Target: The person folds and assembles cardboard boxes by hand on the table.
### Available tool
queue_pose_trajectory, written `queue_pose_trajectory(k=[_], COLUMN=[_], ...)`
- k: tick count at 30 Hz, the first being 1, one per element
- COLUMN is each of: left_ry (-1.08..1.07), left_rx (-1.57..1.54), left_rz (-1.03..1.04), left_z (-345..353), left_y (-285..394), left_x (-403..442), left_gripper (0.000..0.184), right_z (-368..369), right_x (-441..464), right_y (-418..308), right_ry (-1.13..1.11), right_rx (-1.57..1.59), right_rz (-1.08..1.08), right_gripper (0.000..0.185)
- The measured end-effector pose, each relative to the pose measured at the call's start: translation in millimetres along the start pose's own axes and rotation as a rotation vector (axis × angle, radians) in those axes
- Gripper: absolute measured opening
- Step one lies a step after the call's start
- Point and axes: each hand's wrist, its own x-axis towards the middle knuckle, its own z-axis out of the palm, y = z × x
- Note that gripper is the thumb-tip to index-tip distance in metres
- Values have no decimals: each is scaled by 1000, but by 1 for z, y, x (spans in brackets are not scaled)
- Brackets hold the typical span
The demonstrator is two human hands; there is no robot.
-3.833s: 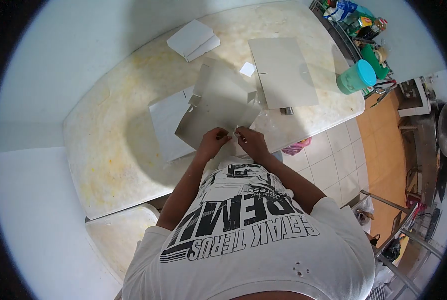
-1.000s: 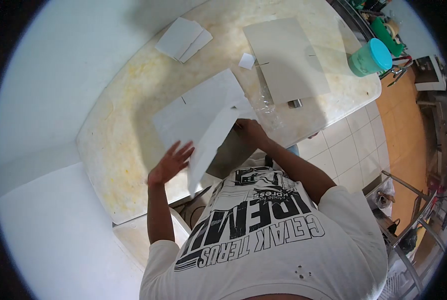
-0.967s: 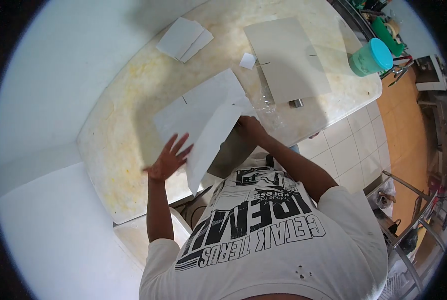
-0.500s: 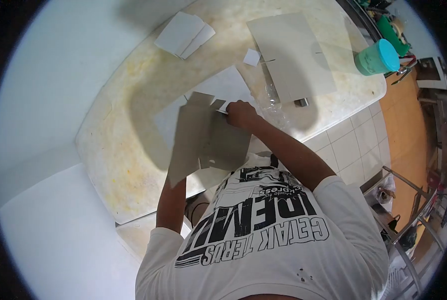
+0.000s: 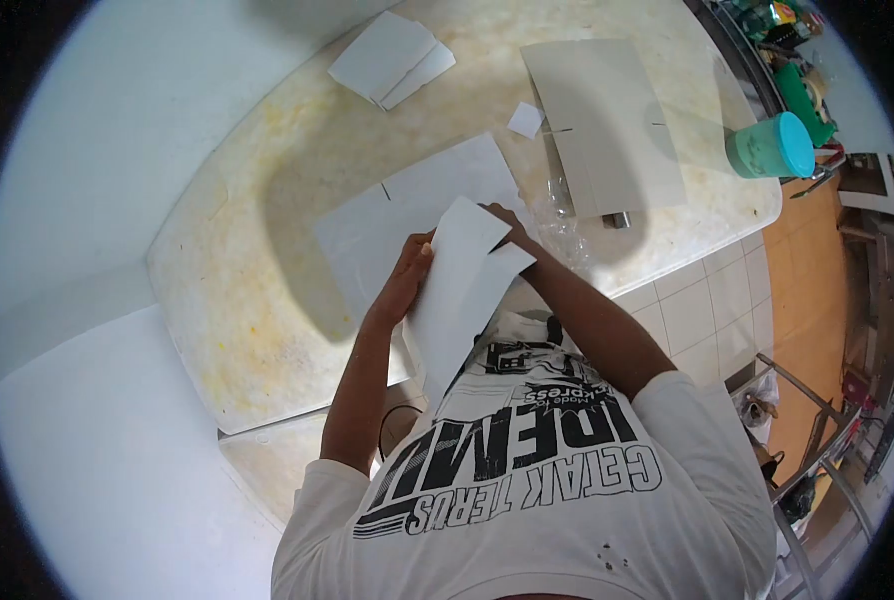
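Note:
A folded sheet of cardboard (image 5: 455,290), white side up, stands tilted between my hands near the table's front edge. My left hand (image 5: 406,277) grips its left side, with the fingers partly behind it. At its upper right is my right hand (image 5: 505,222), mostly hidden by the cardboard's flaps, so its grip cannot be made out. Beneath and beyond lies a flat white sheet (image 5: 362,225) with a short dark slit near its far edge.
On the table (image 5: 207,300) lie a grey board (image 5: 607,130), white pieces (image 5: 382,55), a small white square (image 5: 526,120), clear plastic (image 5: 565,235) and a small metal object (image 5: 617,220). A teal-lidded container (image 5: 772,147) stands at the right. A metal rack (image 5: 802,430) is lower right.
The cardboard has turned from its grey side to its white side and is folded narrower. My left hand, lately behind it, now shows at its left edge. My right hand has become mostly hidden.

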Motion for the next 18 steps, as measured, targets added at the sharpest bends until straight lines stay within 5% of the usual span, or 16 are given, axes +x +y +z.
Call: queue_pose_trajectory(k=[4,8,12,15,18], left_ry=[53,-26,-148,-182,-145], left_rx=[157,156,142,151,165], left_rz=[197,435,362,345,298], left_z=[0,14,22,30,39], left_y=[2,33,26,31,50], left_x=[7,10,25,34,46], left_gripper=[54,59,63,64,66], right_z=[-53,-60,-74,-103,-113], right_x=[-35,-37,-60,-79,-79], right_y=[-68,-61,-42,-50,-49], right_ry=[7,-20,-30,-86,72], right_rx=[-34,75,473,678,632], right_rz=[-13,-17,-99,93,14], right_gripper=[41,53,64,71,75])
